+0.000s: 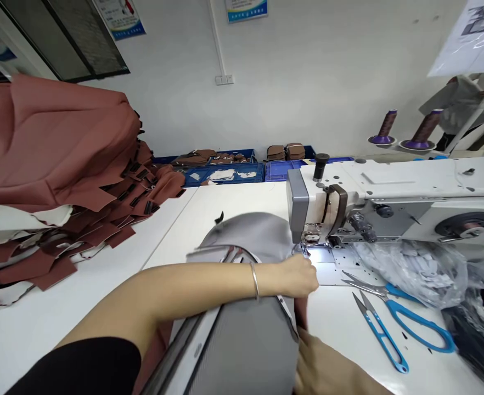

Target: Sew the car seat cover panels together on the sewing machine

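A grey seat cover piece (250, 345) with a ribbed fabric panel and a smooth rounded end lies across the white table under my left forearm. My left hand (302, 276), with a bangle on its wrist, is closed on the cover's edge just in front of the needle area of the white sewing machine (398, 178). Nearer to me, my right hand (320, 359) grips the cover's right edge, where a reddish-brown strip (301, 312) shows between the hands. The right fingertips are partly hidden by the cover. The machine's lamp lights the plate beside the needle.
Blue-handled scissors (421, 323) and thread snips (384, 334) lie on the right, beside a plastic bag (415, 271) of small pieces. Reddish-brown covers (61, 148) are piled on the left. Blue crates (229, 174) and thread cones (427, 129) stand behind; another person (460, 107) is at the far right.
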`<state>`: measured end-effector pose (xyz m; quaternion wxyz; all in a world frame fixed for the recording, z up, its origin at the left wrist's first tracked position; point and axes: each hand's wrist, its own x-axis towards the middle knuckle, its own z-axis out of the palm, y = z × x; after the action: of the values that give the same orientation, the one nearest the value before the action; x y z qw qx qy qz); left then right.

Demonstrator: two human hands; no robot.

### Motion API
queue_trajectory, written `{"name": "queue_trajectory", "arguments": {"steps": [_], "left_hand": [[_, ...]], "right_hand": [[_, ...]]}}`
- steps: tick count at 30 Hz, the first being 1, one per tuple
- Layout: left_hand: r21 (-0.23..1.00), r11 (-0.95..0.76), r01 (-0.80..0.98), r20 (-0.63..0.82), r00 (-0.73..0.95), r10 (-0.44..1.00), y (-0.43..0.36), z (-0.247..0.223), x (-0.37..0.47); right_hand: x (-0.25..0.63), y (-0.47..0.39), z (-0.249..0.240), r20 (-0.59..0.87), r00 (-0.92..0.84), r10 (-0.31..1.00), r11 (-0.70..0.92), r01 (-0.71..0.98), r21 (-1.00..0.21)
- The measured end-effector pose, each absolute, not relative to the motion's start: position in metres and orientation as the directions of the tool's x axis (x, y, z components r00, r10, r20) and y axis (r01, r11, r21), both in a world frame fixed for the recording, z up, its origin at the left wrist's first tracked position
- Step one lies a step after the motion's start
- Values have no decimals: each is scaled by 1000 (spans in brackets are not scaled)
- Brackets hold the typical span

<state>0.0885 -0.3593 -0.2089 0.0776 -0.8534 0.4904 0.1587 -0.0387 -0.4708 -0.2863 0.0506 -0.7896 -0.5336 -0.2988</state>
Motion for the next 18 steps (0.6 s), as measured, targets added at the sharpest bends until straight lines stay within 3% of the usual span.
{"name": "queue_trajectory", "arguments": {"steps": [5,10,13,18], "left_hand": [[12,-631,-776,-172,620,-765,-355,-214,80],[176,-827,-534,-279,779,-562,-354,-209,85],[208,-895,-395,-331,832,-444,-354,-207,87],[244,-849,-469,-272,807,-524,-352,-211,90]], "right_hand": [[-36,-499,-289,586,270,764,-474,852,225],[-15,-488,-282,723,322,611,-527,847,68],[-9,-484,-282,759,344,554,-559,829,32],[-13,-493,-289,734,393,554,-597,802,21]]}}
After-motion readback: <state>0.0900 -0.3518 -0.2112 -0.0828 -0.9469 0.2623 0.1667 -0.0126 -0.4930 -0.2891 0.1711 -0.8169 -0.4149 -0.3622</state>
